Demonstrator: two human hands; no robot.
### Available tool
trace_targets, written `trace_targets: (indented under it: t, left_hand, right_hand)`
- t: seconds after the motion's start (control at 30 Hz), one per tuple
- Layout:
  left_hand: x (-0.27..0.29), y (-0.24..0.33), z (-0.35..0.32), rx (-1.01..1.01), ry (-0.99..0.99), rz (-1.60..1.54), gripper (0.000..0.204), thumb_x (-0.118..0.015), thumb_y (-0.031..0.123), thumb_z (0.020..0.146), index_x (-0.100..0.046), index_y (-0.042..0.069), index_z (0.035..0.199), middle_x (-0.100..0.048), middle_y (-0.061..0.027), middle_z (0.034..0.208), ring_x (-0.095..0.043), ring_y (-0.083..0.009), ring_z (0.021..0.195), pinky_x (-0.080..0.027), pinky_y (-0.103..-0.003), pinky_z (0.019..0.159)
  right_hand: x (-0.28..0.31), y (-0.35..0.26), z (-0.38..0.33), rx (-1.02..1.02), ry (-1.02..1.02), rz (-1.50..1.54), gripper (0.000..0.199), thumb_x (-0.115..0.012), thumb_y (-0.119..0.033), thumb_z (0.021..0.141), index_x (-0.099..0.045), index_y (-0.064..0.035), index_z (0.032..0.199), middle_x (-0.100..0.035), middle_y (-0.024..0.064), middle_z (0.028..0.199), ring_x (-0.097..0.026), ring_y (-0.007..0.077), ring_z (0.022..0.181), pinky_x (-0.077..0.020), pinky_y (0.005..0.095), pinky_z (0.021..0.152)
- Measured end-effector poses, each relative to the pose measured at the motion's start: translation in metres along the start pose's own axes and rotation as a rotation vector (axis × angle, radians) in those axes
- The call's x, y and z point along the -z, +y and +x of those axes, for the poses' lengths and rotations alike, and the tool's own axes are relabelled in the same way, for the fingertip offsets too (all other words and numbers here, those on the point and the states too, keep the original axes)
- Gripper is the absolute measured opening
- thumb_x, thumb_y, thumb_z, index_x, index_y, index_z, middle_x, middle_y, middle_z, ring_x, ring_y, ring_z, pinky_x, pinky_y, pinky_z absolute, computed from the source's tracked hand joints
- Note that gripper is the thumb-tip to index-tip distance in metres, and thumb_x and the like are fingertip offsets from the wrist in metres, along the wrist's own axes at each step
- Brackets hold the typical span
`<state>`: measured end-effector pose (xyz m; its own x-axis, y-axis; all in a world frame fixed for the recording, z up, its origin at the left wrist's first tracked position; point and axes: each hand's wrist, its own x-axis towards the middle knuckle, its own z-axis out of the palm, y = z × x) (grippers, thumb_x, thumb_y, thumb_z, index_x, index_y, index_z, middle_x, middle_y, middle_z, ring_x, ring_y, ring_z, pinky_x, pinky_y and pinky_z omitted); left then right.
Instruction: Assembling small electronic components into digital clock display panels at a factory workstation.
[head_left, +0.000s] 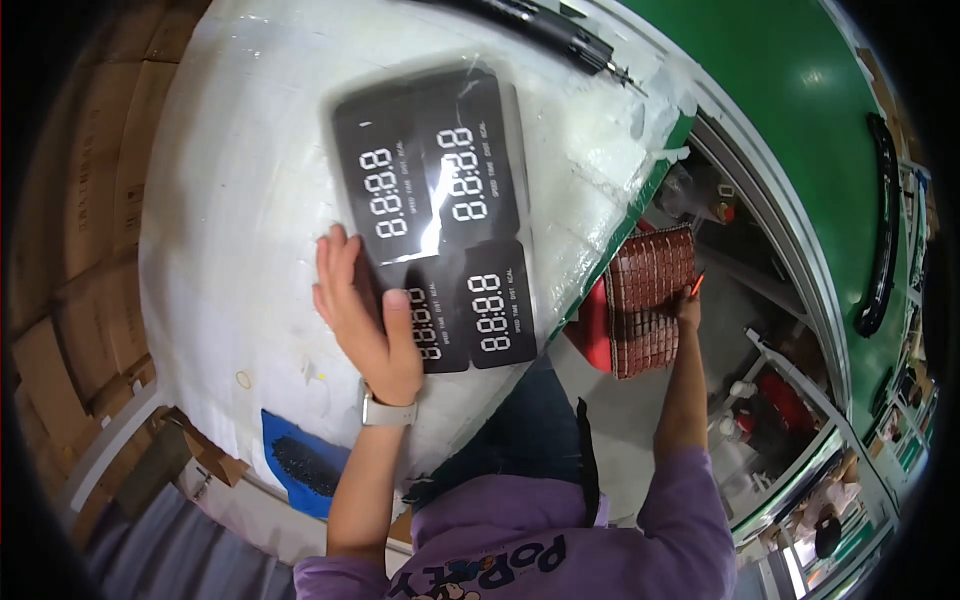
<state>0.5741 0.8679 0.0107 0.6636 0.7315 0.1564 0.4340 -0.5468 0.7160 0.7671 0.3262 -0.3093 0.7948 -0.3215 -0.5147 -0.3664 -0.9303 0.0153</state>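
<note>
A stack of dark flat display panels (430,270), printed with white segment digits, lies on the white table under a glossy clear film. My left hand (365,320), with a pale watch at the wrist, rests on the stack's lower left edge. Its thumb lies over one panel, and the fingers stretch out along the side. Off the table to the right, my right hand (690,306) is closed around a thin orange tool (698,283), of which only a short piece shows. Beside that hand is a woven brown seat mat (648,300) on a red stool (592,332).
An electric screwdriver (560,38) lies at the table's far edge. A blue tray (300,465) of small black parts sits by the near left edge. Cardboard boxes (90,200) stack up on the left. A green surface (800,130) curves along the right, holding a black curved part (880,230).
</note>
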Motion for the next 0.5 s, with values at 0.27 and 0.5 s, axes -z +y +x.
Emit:
trace_targets:
  t: [0.27,0.5]
  left_hand:
    - [-0.013,-0.004,-0.002,-0.036,0.009,-0.079,0.047,-0.044,0.027,0.105,-0.05,-0.002,0.14,-0.045,-0.0229,0.155,-0.031,-0.0393,0.15,-0.015,-0.05,0.121]
    - [0.004,0.001,-0.004,-0.002,-0.034,-0.054,0.044,-0.043,0.023,0.105,-0.047,-0.004,0.14,-0.037,-0.0236,0.159,-0.023,-0.0386,0.153,-0.02,-0.049,0.122]
  right_hand:
    - [-0.039,0.064,-0.023,0.306,0.284,0.13,0.068,-0.038,-0.055,0.106,-0.043,-0.0027,0.149,-0.044,0.023,0.152,-0.048,0.0448,0.134,-0.0428,0.046,0.11]
    - [-0.01,0.024,-0.007,0.325,0.06,0.057,0.062,-0.044,-0.054,0.105,-0.046,-0.0128,0.151,-0.031,0.0065,0.164,-0.04,0.0379,0.144,-0.0364,0.0462,0.115]
